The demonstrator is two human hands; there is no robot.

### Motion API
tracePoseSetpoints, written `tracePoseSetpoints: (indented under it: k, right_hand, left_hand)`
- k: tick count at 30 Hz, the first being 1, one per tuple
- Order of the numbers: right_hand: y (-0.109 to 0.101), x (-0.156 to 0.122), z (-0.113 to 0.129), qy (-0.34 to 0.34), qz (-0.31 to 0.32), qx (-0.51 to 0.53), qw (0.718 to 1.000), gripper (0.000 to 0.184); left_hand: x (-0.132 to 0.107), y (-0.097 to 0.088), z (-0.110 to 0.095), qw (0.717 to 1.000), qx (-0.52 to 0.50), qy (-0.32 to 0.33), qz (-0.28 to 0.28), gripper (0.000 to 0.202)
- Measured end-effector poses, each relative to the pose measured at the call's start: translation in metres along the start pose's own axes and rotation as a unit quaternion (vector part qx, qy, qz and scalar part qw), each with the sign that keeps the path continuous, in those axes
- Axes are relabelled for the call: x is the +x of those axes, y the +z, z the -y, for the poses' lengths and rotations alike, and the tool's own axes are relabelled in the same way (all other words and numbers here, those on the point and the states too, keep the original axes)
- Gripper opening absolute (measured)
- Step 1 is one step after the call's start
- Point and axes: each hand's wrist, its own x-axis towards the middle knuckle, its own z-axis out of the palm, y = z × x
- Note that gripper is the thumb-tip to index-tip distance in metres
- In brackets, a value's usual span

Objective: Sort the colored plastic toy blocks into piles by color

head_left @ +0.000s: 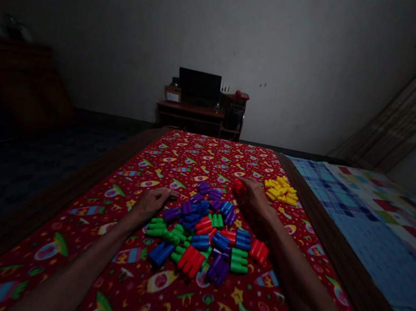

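A heap of plastic building blocks, purple, blue, green and red, lies on the red patterned cloth between my arms; a red block (191, 261) sits at its near edge and a green block (239, 261) to the right. My right hand (253, 191) is beyond the heap, its fingers closed on another red block (239, 186). Just right of that hand is a separate pile of yellow blocks (281, 190). My left hand (154, 203) rests on the cloth left of the purple blocks (186, 207), index finger stretched out, apparently holding nothing.
The red cloth (216, 151) covers a long surface with dark brown edges. Along its right side lies bedding in blue check and coloured patches (329, 198). Against the far wall stands a desk (191, 111) with a monitor (199, 87). A wooden cabinet (17, 73) is at left.
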Motion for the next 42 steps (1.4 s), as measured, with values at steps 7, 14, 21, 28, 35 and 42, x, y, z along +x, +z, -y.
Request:
tracePoseSetpoints:
  k: [7, 14, 21, 28, 35, 42]
  right_hand:
    - [-0.025, 0.000, 0.067, -0.073, 0.123, 0.038, 0.989, 0.026]
    - [0.003, -0.021, 0.097, -0.124, 0.209, -0.106, 0.964, 0.024]
    - [0.010, -0.023, 0.081, -0.119, 0.202, -0.152, 0.960, 0.034]
    - [0.008, -0.021, 0.088, -0.093, 0.214, -0.161, 0.959, 0.030]
    - [0.014, -0.021, 0.064, -0.157, 0.130, -0.116, 0.972, 0.046]
    - [-0.014, -0.006, 0.062, -0.105, 0.206, -0.076, 0.970, 0.037]
  left_hand:
    - [-0.001, -0.002, 0.000, 1.000, 0.023, 0.010, 0.003, 0.059]
    - [-0.001, -0.002, 0.002, 0.999, 0.037, 0.019, 0.007, 0.059]
    - [0.000, -0.001, 0.004, 0.999, 0.045, 0.012, 0.011, 0.059]
    - [0.000, -0.002, 0.003, 0.999, 0.048, 0.023, 0.006, 0.057]
    - [0.000, 0.000, 0.002, 0.999, 0.032, 0.014, -0.009, 0.057]
    - [0.000, -0.001, 0.000, 0.998, 0.050, 0.021, -0.008, 0.054]
